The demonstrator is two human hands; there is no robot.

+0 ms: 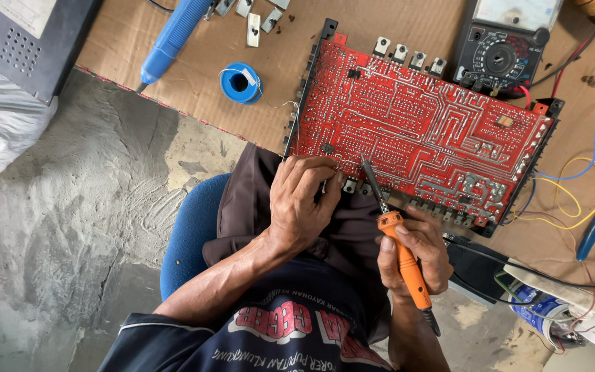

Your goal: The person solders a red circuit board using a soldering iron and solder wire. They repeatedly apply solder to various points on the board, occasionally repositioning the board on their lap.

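While the right hand (414, 255) grips the orange soldering iron (401, 258) pen-style, tip on the near edge of the red circuit board (421, 131), looks like a joint is mid-solder. Left hand (304, 200) is pinched shut on a thin wire (324, 184) right at that edge. I'd say what's needed now is steady feeding. Both wrists hang over the lap.

I found the place to be an informal electronics repair workshop. A cardboard-covered bench (173, 62) carried a large red circuit board (414, 131), an analogue multimeter (504, 48), a blue solder reel (240, 83) and loose coloured wires (573, 193). An orange soldering iron (401, 255) was in use. The floor (84, 207) was rough bare concrete.
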